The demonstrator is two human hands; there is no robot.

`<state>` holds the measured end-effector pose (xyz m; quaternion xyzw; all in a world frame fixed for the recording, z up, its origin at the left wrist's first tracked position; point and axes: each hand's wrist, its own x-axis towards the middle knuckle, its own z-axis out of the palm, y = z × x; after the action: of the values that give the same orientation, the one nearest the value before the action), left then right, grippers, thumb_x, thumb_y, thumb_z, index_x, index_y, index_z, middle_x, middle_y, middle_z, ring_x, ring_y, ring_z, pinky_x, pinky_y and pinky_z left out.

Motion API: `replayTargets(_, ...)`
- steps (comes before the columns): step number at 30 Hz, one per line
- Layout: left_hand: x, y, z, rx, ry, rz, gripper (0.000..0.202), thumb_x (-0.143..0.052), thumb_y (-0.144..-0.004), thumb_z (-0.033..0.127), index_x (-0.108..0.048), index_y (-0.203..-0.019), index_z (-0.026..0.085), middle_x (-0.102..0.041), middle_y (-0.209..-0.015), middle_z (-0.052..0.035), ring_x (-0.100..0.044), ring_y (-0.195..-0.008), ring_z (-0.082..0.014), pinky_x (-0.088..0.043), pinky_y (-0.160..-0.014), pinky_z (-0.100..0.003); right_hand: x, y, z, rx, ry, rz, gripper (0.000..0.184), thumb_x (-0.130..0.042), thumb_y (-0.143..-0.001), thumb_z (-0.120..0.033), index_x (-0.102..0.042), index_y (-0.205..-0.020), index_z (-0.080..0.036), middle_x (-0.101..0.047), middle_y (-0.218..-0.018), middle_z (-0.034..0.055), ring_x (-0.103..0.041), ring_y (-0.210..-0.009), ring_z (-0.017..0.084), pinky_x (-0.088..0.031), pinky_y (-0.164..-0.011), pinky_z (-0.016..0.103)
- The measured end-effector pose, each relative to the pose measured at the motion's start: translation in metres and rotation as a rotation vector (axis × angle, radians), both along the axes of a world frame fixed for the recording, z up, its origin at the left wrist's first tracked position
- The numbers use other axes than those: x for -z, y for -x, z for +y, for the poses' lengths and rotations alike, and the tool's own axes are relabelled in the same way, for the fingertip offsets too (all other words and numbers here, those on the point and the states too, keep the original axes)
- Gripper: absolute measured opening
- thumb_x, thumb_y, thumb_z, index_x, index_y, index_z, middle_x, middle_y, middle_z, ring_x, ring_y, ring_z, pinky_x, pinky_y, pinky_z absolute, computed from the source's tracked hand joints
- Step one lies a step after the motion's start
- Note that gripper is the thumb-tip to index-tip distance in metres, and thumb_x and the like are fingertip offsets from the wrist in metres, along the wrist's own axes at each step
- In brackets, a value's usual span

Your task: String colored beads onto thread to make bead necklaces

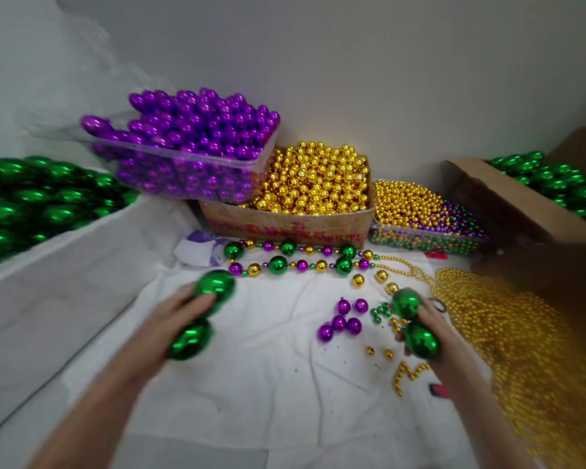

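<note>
My left hand (163, 326) is closed around two large shiny green balls (202, 312), one at the fingertips and one under the palm. My right hand (439, 345) grips two more green balls (415, 322) over the white cloth (273, 378). Between the hands lie several loose purple beads (344, 316) and small gold beads (378, 280). Farther back a strand of green, purple and gold beads (297, 257) is laid out in two rows.
A clear tub of purple balls (185, 140) and a cardboard box of gold balls (312, 182) stand at the back. Green balls fill a bin at the left (34, 202) and a box at the right (557, 179). Gold bead strands (517, 345) pile up on the right.
</note>
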<state>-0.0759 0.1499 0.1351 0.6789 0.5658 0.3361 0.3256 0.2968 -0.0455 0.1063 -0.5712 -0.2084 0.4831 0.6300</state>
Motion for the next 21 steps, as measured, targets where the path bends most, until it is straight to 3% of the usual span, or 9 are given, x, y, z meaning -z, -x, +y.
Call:
replayTargets(2, 0.016, -0.041, -0.013, 0.186, 0.187, -0.155, 0.053, -0.060, -0.074, 0.058, -0.067, -0.104, 0.015, -0.069, -0.099, -0.0072, -0.063, -0.088, -0.0240, -0.050, -0.078, -0.037, 0.011, 0.012, 0.021, -0.134, 0.013, -0.162, 0.063, -0.063, -0.079, -0.045, -0.040, -0.137, -0.034, -0.056, -0.126, 0.0064, -0.066, -0.079, 0.023, -0.052, -0.053, 0.031)
replayTargets(4, 0.033, -0.088, -0.018, 0.297, 0.267, -0.230, 0.055, -0.062, -0.071, 0.059, -0.066, -0.108, 0.017, -0.066, -0.106, -0.0086, -0.060, -0.098, -0.0260, -0.047, -0.086, -0.038, 0.017, 0.016, 0.047, -0.218, -0.049, -0.402, 0.064, -0.060, -0.080, -0.046, -0.038, -0.139, -0.033, -0.053, -0.131, 0.0057, -0.062, -0.098, 0.026, -0.054, -0.069, 0.035)
replayTargets(6, 0.049, -0.128, -0.017, 0.315, 0.152, -0.135, 0.053, -0.062, -0.070, 0.060, -0.069, -0.101, 0.018, -0.063, -0.104, -0.0077, -0.057, -0.103, -0.0258, -0.043, -0.092, -0.037, 0.023, 0.013, 0.074, -0.281, -0.105, -0.714, 0.062, -0.055, -0.083, -0.047, -0.037, -0.140, -0.031, -0.050, -0.136, 0.0052, -0.055, -0.112, 0.026, -0.049, -0.086, 0.039)
replayTargets(8, 0.061, -0.155, -0.013, 0.307, 0.021, 0.084, 0.054, -0.061, -0.069, 0.063, -0.069, -0.100, 0.019, -0.058, -0.107, -0.0084, -0.054, -0.105, -0.0255, -0.041, -0.095, -0.036, 0.028, 0.006, 0.098, -0.347, -0.118, -0.947, 0.061, -0.053, -0.084, -0.046, -0.036, -0.141, -0.029, -0.048, -0.138, 0.0056, -0.050, -0.119, 0.026, -0.042, -0.097, 0.042)
replayTargets(10, 0.071, -0.168, -0.009, 0.280, -0.049, 0.345, 0.060, -0.061, -0.066, 0.067, -0.067, -0.106, 0.021, -0.054, -0.112, -0.0099, -0.052, -0.107, -0.0278, -0.041, -0.094, -0.038, 0.034, 0.001, 0.119, -0.413, -0.111, -1.039, 0.061, -0.054, -0.084, -0.044, -0.038, -0.140, -0.027, -0.050, -0.136, 0.0067, -0.048, -0.121, 0.027, -0.038, -0.100, 0.044)
replayTargets(12, 0.080, -0.174, -0.008, 0.259, -0.067, 0.474, 0.066, -0.061, -0.064, 0.069, -0.065, -0.110, 0.022, -0.051, -0.114, -0.0109, -0.051, -0.107, -0.0303, -0.043, -0.091, -0.040, 0.039, -0.001, 0.135, -0.473, -0.104, -1.081, 0.059, -0.054, -0.084, -0.041, -0.040, -0.139, -0.025, -0.051, -0.135, 0.0078, -0.049, -0.120, 0.027, -0.038, -0.099, 0.044)
replayTargets(16, 0.088, -0.182, -0.011, 0.307, -0.102, 0.537, 0.063, -0.062, -0.064, 0.068, -0.064, -0.109, 0.024, -0.048, -0.118, -0.0100, -0.048, -0.109, -0.0317, -0.044, -0.090, -0.041, 0.044, -0.004, 0.147, -0.574, -0.075, -1.223, 0.058, -0.055, -0.083, -0.036, -0.042, -0.137, -0.023, -0.054, -0.130, 0.0090, -0.053, -0.114, 0.026, -0.041, -0.094, 0.039)
replayTargets(21, 0.086, -0.194, -0.011, 0.492, -0.178, 0.552, 0.057, -0.071, -0.063, 0.056, -0.062, -0.111, 0.026, -0.041, -0.131, -0.0082, -0.039, -0.120, -0.0318, -0.040, -0.097, -0.042, 0.046, -0.018, 0.135, -0.599, 0.010, -1.414, 0.058, -0.061, -0.079, -0.029, -0.046, -0.135, -0.025, -0.056, -0.125, 0.0106, -0.053, -0.111, 0.028, -0.039, -0.092, 0.038)
